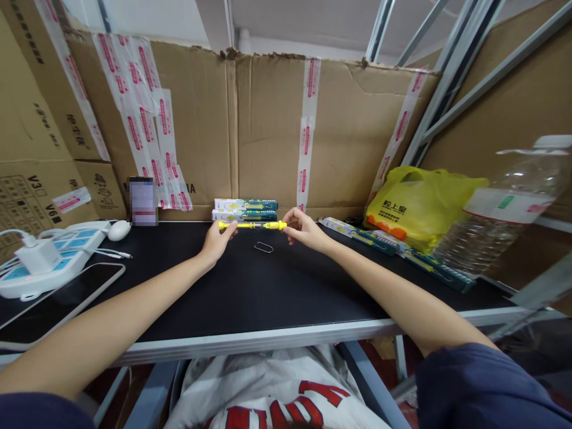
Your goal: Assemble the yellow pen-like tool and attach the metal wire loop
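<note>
A slim yellow pen-shaped tool (252,225) with a darker, partly see-through middle is held level above the black tabletop (268,292). My left hand (218,241) grips its left end between thumb and fingers. At the other end, the fingers of my right hand (304,229) pinch the yellow tip. Its exact kind is not clear from here. Below it on the table lies a thin wire loop (263,246), shaped like a paper clip. Just behind the tool, narrow white-and-green boxes (243,210) are stacked against the cardboard.
More narrow boxes (357,235) lie at the right, beside a yellow plastic bag (415,205) and a large clear bottle (496,220). To the left are a white power strip (84,253), a tablet (67,301) and an upright phone (143,202). Cardboard walls (268,131) enclose the back.
</note>
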`<state>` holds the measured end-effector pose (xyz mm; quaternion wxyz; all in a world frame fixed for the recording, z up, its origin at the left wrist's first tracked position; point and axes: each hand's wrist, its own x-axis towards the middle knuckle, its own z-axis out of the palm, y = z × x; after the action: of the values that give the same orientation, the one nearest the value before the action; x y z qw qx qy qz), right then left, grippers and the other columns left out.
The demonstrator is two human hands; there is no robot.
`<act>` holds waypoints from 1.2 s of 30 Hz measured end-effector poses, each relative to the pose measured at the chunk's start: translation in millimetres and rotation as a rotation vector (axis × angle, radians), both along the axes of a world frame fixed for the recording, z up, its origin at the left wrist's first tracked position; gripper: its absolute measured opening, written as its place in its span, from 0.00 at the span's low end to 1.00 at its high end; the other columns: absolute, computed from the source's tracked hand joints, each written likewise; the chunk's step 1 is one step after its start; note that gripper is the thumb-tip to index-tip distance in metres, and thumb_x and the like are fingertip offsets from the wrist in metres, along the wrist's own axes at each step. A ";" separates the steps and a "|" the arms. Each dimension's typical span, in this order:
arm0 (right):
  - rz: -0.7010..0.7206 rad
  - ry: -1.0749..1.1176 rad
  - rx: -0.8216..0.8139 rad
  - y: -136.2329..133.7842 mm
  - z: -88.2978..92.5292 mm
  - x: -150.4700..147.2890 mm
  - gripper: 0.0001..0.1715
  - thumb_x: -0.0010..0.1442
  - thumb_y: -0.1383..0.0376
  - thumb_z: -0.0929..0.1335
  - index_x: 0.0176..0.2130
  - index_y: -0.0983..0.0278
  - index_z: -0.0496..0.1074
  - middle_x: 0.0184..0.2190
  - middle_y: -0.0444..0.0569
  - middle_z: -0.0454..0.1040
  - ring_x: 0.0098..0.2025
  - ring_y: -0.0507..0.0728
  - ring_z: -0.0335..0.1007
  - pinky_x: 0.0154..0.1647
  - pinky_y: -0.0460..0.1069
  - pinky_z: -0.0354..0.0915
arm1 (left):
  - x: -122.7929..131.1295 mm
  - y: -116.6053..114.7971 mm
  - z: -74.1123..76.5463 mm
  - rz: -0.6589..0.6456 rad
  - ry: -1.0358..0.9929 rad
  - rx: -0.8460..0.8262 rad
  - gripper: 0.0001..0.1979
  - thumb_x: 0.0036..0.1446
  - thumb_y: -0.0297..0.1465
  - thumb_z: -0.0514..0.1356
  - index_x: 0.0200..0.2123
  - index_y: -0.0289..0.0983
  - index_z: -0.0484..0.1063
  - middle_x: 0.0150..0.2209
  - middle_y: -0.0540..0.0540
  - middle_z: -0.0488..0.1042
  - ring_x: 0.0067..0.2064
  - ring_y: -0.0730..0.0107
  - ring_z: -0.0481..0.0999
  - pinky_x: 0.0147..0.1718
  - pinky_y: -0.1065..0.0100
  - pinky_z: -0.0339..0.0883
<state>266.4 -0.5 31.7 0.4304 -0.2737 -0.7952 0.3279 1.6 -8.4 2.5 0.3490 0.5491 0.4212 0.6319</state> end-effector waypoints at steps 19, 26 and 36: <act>0.069 0.004 -0.080 1.4 -5.3 -2.0 0.18 0.65 0.50 0.63 0.36 0.59 0.55 0.15 0.32 0.63 0.15 0.47 0.59 0.18 0.42 0.64 | 1.5 -2.4 2.4 -0.032 -0.021 -0.023 0.24 0.42 0.48 0.68 0.33 0.37 0.68 0.29 0.50 0.74 0.36 0.68 0.76 0.36 0.67 0.69; 0.056 0.086 -0.142 1.7 -1.6 -2.4 0.20 0.57 0.53 0.72 0.37 0.61 0.60 0.29 0.39 0.69 0.25 0.47 0.68 0.22 0.46 0.73 | 2.2 -3.4 3.1 -0.034 -0.032 -0.028 0.24 0.43 0.48 0.68 0.33 0.37 0.67 0.29 0.50 0.73 0.36 0.68 0.76 0.37 0.66 0.69; 0.041 0.023 -0.016 2.7 -2.1 -0.7 0.21 0.53 0.55 0.75 0.40 0.63 0.67 0.31 0.44 0.72 0.30 0.50 0.71 0.33 0.49 0.75 | 1.8 -5.9 3.4 -0.041 -0.039 -0.073 0.21 0.46 0.45 0.68 0.33 0.36 0.68 0.29 0.50 0.73 0.35 0.69 0.75 0.36 0.66 0.69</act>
<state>265.7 2.2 29.6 0.4307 -0.2571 -0.7929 0.3460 3.4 -14.3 5.9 0.3899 0.5323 0.4258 0.6192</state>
